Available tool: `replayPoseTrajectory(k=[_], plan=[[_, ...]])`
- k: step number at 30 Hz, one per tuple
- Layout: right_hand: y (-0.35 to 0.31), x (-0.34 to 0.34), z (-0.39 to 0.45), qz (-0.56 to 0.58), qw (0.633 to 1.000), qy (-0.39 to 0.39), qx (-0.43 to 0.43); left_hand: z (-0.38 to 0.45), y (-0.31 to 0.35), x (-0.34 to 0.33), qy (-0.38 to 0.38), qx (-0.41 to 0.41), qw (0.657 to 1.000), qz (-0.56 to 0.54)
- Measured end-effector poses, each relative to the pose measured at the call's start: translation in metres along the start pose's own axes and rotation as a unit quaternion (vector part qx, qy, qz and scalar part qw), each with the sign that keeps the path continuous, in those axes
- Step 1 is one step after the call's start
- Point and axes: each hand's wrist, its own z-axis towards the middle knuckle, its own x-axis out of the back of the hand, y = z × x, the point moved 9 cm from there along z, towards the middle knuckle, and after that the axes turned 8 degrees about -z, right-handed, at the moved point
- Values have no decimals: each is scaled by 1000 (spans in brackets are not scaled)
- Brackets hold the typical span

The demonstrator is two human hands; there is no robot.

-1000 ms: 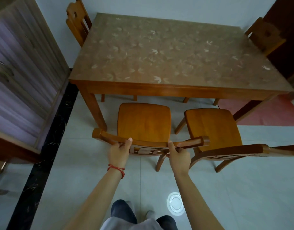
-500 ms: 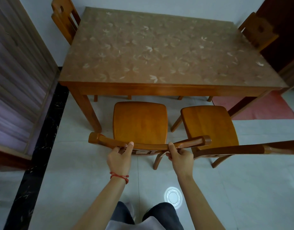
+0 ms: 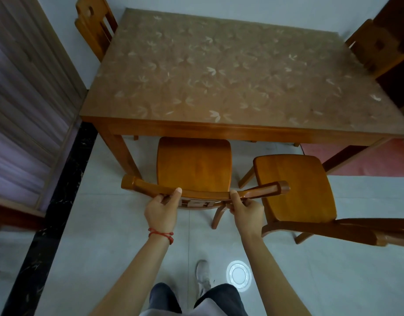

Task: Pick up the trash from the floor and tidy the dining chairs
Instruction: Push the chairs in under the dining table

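Note:
A wooden dining chair (image 3: pixel 194 163) stands in front of me, its seat's far edge tucked just under the near edge of the dining table (image 3: pixel 219 71). My left hand (image 3: pixel 162 210) grips the chair's curved top rail left of its middle, thumb on top. My right hand (image 3: pixel 247 210) grips the same rail toward its right end. A second wooden chair (image 3: pixel 296 188) stands to the right, turned askew and farther out from the table. No trash shows on the floor.
Two more chairs stand at the table's far left (image 3: pixel 93 30) and far right (image 3: pixel 374 49). A wood cabinet (image 3: pixel 25 99) fills the left side. A red mat (image 3: pixel 365 158) lies under the table's right end. A round white floor fitting (image 3: pixel 239 274) sits by my feet.
Both hands have pushed the chair forward, so its seat now reaches under the table edge. I have stepped closer to the table.

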Motion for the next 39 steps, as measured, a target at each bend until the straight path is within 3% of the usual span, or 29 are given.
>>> replayPoseTrajectory(k=[17, 39], plan=[[-54, -30, 88, 2, 999, -28, 42, 74, 35, -47, 28, 54, 993, -102], [-111, -60, 164, 1, 999, -36, 33, 150, 77, -87, 36, 54, 986, -155]])
